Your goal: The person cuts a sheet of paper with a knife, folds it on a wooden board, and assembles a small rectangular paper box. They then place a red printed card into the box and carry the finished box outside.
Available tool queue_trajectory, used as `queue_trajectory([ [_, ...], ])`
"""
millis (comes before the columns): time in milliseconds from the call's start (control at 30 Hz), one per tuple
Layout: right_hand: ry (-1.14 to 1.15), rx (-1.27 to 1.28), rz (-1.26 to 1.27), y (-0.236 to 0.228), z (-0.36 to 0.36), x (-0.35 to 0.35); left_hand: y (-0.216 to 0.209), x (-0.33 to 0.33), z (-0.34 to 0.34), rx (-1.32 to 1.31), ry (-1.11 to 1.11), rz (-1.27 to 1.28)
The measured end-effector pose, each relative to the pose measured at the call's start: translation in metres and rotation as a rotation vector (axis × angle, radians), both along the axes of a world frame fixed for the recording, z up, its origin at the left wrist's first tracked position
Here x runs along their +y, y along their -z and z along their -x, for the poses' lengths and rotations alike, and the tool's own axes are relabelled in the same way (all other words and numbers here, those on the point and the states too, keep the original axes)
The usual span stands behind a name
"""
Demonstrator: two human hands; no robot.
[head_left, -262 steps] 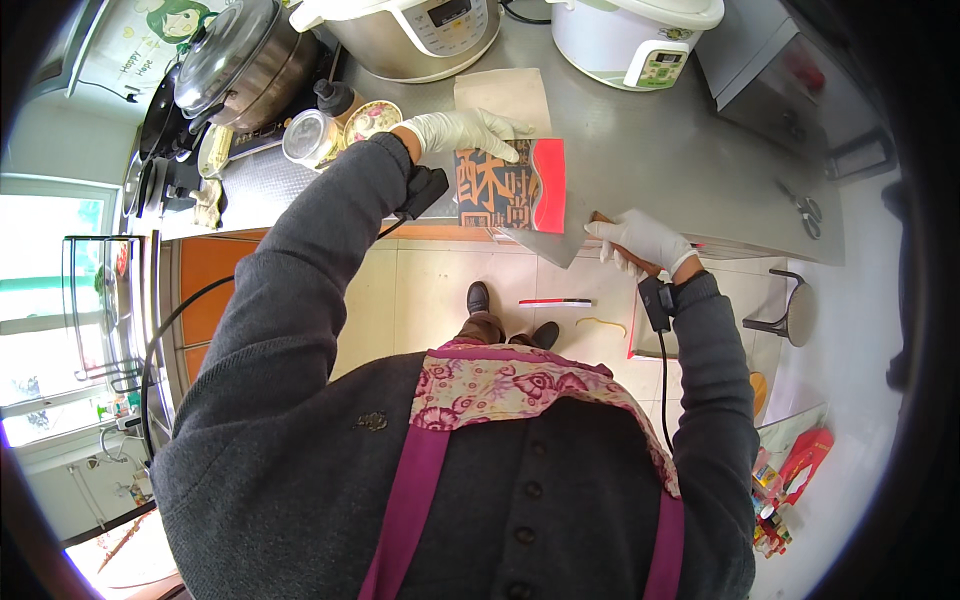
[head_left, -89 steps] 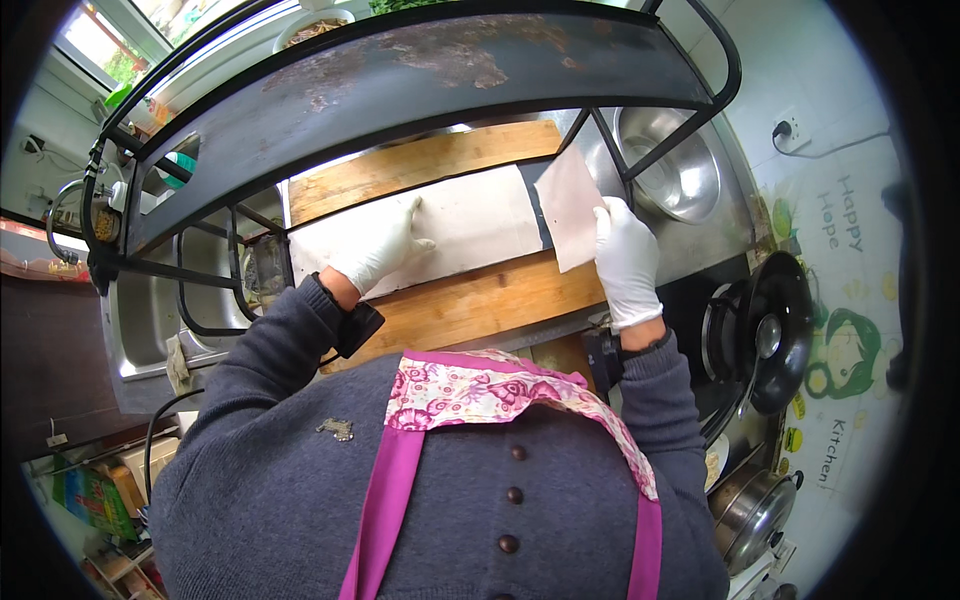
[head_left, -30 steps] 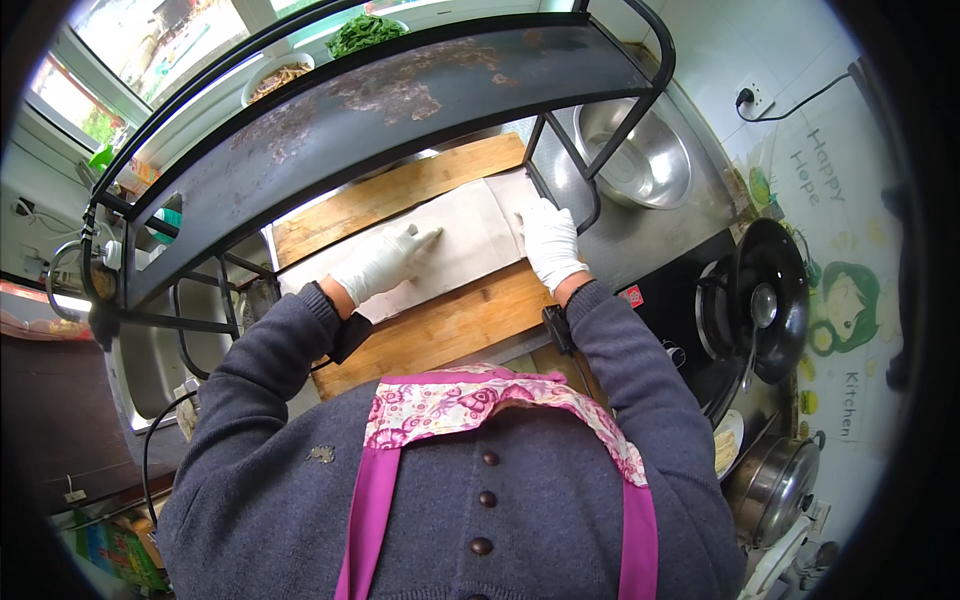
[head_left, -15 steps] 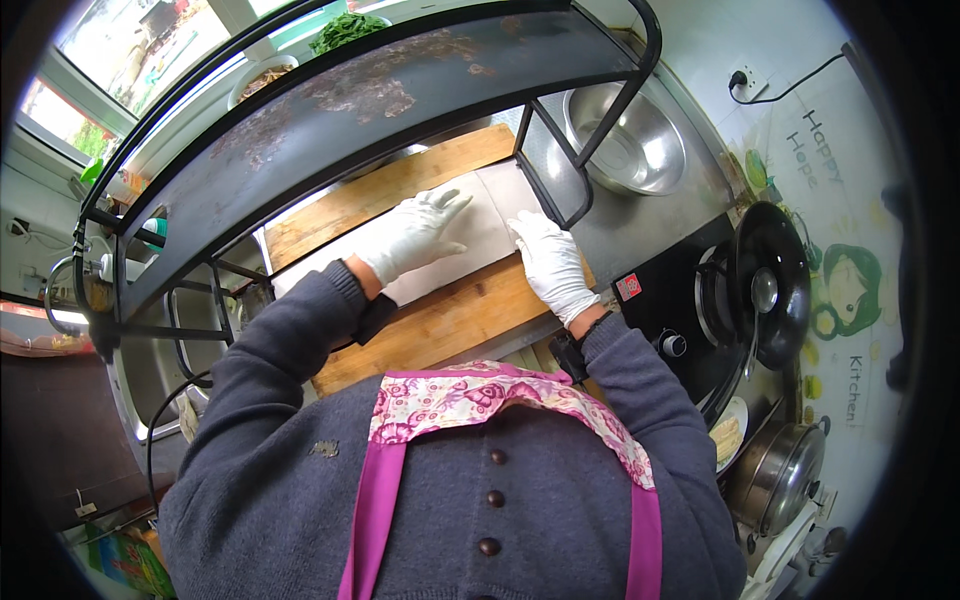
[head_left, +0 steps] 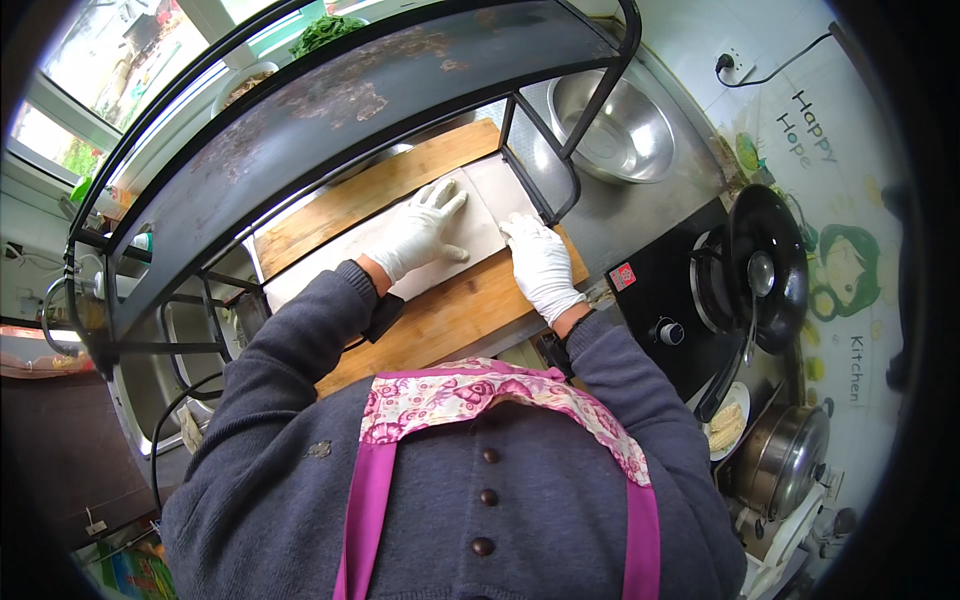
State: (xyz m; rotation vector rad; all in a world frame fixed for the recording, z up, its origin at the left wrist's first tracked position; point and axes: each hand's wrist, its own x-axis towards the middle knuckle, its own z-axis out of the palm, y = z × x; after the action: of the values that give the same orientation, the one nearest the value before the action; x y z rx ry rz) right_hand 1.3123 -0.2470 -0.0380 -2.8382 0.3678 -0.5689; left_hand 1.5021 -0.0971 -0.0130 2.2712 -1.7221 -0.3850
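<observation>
Under the black metal rack (head_left: 350, 105), two pale cardboard pieces lie flat end to end, the longer sheet (head_left: 330, 265) leftward and the shorter sheet (head_left: 499, 190) rightward, with a wooden board (head_left: 455, 310) showing along both long sides. Your left hand (head_left: 418, 238) presses on the longer sheet, palm down with fingers spread; apart from it, your right hand (head_left: 541, 265) curls at the shorter sheet's near corner, and you cannot tell from this view whether it pinches the edge. The rack's upper shelf hides part of the board's far side from you, and its right-hand frame stands between your right hand and a steel bowl (head_left: 615, 130) beyond. Right of the rack sit your black hob (head_left: 640, 325), a wok (head_left: 790, 240) with a ladle (head_left: 760, 272) in it, a white plate (head_left: 742, 393) of pale yellow food (head_left: 727, 425), and a lidded steel pot (head_left: 765, 460). Behind the rack, you have leafy greens (head_left: 325, 33) in one bowl and brownish food in another; left of it is the steel sink (head_left: 145, 390).
</observation>
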Motion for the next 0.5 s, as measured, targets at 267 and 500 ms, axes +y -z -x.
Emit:
queue_trajectory([
  [267, -0.03, -0.023, 0.01, 0.011, 0.003, -0.012, -0.003, 0.001, 0.003, 0.054, -0.018, 0.001],
  [500, -0.022, -0.002, 0.005, 0.003, -0.001, -0.008, 0.0, -0.004, -0.001, -0.008, 0.035, -0.024],
])
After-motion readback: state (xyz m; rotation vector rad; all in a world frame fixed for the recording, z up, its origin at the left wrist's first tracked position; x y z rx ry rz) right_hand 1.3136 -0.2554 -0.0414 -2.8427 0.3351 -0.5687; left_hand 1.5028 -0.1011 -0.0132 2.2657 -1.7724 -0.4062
